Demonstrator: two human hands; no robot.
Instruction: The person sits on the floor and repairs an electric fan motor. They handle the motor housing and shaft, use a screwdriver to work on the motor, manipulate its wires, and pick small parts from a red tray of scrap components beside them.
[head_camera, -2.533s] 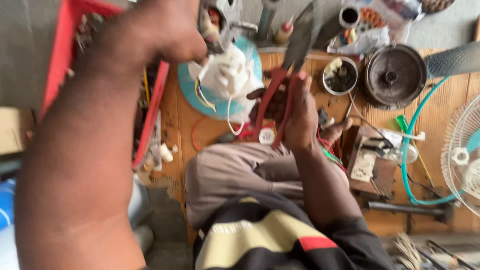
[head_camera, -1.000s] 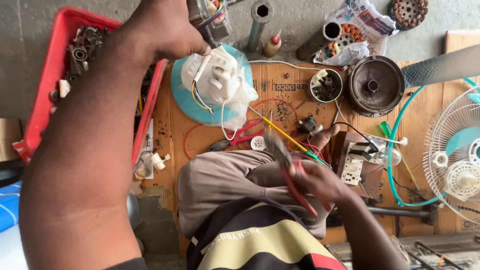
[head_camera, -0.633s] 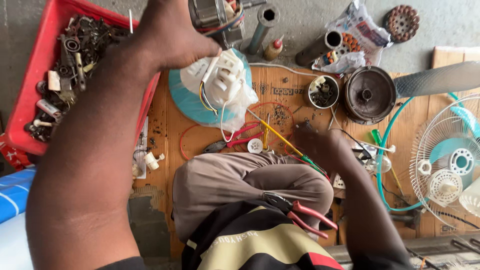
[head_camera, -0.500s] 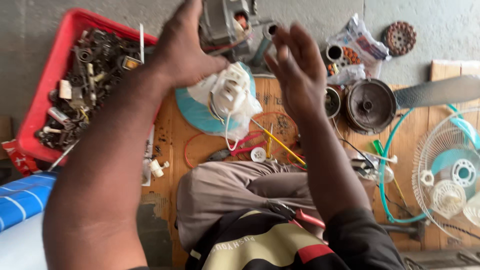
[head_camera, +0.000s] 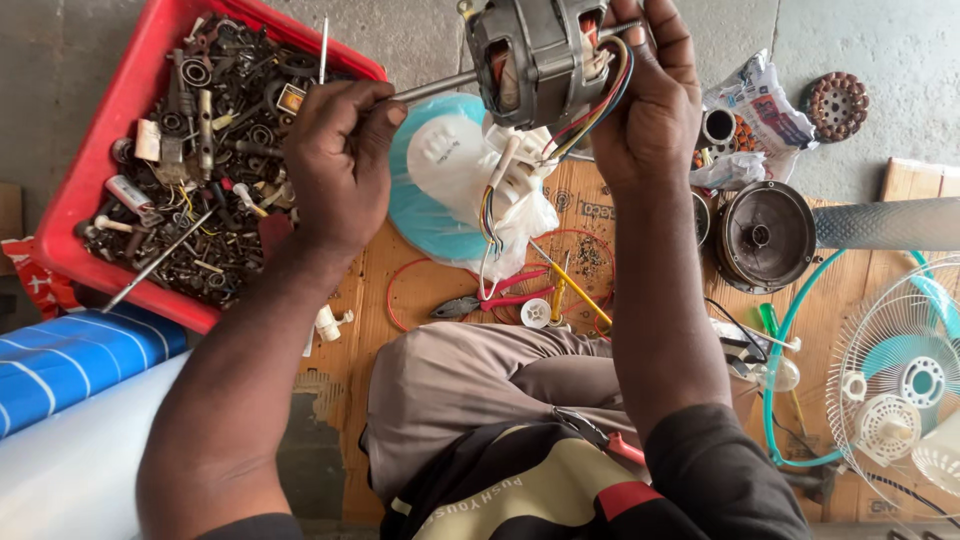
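A grey concrete floor (head_camera: 430, 35) is seen in daylight, partly covered by a worn wooden board (head_camera: 355, 300).

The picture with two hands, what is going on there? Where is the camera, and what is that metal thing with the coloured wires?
The camera sits on a person's head and looks down, so you see their own arms and lap. The left hand grips a thin metal rod. It sticks out of a fan motor, a grey metal block with coloured wires, and the right hand holds that motor up. Below them, on a brown cardboard sheet, lie a white and blue fan part with a plastic bag, red-handled pliers and a yellow screwdriver. On the left a red crate is full of small metal bits. On the right lie a round dark motor cover and a white fan guard.
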